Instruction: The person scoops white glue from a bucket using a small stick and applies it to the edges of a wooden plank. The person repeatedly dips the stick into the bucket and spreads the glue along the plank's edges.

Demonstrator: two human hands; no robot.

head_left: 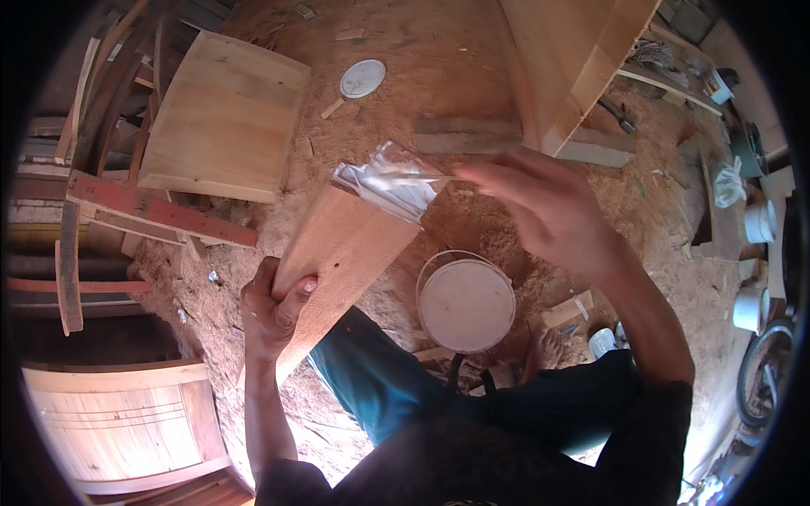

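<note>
My left hand (pixel 281 308) is closed around the side of a long wooden board (pixel 346 253), thumb on its upper face. The board slants up and away from my lap. On its far end lies a crumpled, shiny sheet of plastic (pixel 395 190) with whitish stuff on it. Smeared by motion, my right hand (pixel 553 207) is closed on a thin, pale, blade-like tool (pixel 413 178). Its blade reaches left over the plastic. The tool's handle is mostly hidden by my fingers, and its exact kind is unclear.
A white lidded bucket (pixel 467 305) stands before my knees. Wooden panels (pixel 232 114) and a red-edged beam (pixel 160 209) are at the left; a large wooden panel (pixel 561 59) rises at the far right. A round white lid (pixel 363 78) lies on the sawdust-covered ground. White containers (pixel 759 222) line the right.
</note>
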